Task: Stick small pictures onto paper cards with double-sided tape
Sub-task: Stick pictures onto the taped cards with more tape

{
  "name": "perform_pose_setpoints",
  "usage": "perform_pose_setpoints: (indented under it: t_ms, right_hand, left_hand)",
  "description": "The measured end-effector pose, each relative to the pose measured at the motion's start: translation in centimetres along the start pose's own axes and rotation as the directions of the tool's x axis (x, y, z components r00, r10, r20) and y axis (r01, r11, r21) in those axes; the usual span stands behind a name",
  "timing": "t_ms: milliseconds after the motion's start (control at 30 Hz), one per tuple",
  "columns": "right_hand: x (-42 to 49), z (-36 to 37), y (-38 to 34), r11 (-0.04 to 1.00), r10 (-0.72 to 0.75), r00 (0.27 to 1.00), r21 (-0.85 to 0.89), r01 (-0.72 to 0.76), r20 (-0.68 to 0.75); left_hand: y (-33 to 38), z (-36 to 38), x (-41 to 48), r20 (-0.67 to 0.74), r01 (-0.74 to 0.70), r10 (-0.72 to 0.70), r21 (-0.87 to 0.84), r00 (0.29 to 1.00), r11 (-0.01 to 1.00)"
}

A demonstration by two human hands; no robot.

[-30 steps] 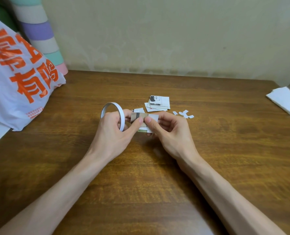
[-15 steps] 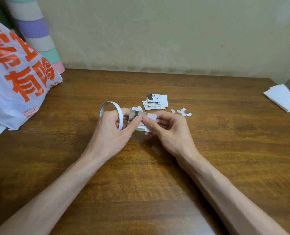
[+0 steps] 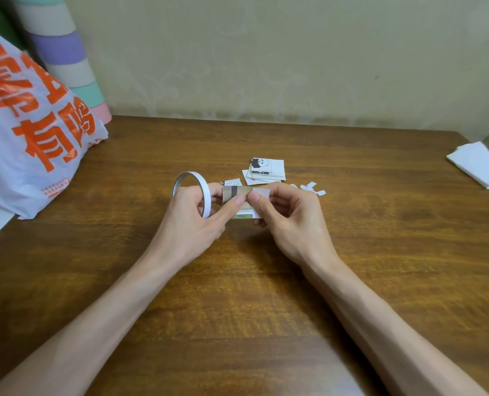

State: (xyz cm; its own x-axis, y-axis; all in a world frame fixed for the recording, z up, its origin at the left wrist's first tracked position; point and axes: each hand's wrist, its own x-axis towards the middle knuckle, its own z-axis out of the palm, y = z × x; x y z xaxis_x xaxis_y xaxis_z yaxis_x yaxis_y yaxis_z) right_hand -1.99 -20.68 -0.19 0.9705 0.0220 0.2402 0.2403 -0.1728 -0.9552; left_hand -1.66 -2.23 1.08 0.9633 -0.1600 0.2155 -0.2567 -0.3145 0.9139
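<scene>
Wooden table [image 3: 380, 252], plastic bag [image 3: 23, 138] sitting at its left edge. My left hand [image 3: 191, 221] is gripping tape ring [image 3: 207, 198] and picture card [image 3: 234, 194]; my right hand [image 3: 291, 221] is pinching the card's right edge.

This is looking like a room in a home: a wooden table [image 3: 380, 252] is standing against a plain, stained beige wall [image 3: 266, 52]. A printed plastic shopping bag [image 3: 23, 138] is slumping at its left end, a pastel-striped roll [image 3: 63, 50] is standing behind the bag, and folded white paper [image 3: 477, 164] is lying at the right edge.
</scene>
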Motion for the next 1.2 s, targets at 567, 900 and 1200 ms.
perform_pose_setpoints:
  t_ms: [567,900,1200]
  right_hand:
    - [-0.24,0.31,-0.48,0.995,0.063,0.998,0.079,-0.063,0.010]
    - [-0.08,0.05,-0.28,0.987,0.087,0.996,0.135,-0.090,0.028]
    - [-0.12,0.12,-0.68,0.988,0.060,0.998,0.140,-0.063,0.030]
  left_hand:
    - [0.53,-0.28,-0.05,-0.014,-0.045,0.045,0.018,0.999,0.999]
    - [0.18,-0.23,0.01,-0.028,-0.009,0.008,-0.047,1.000,0.999]
    - [0.16,-0.36,0.15,-0.051,-0.014,0.012,-0.047,0.999,0.999]
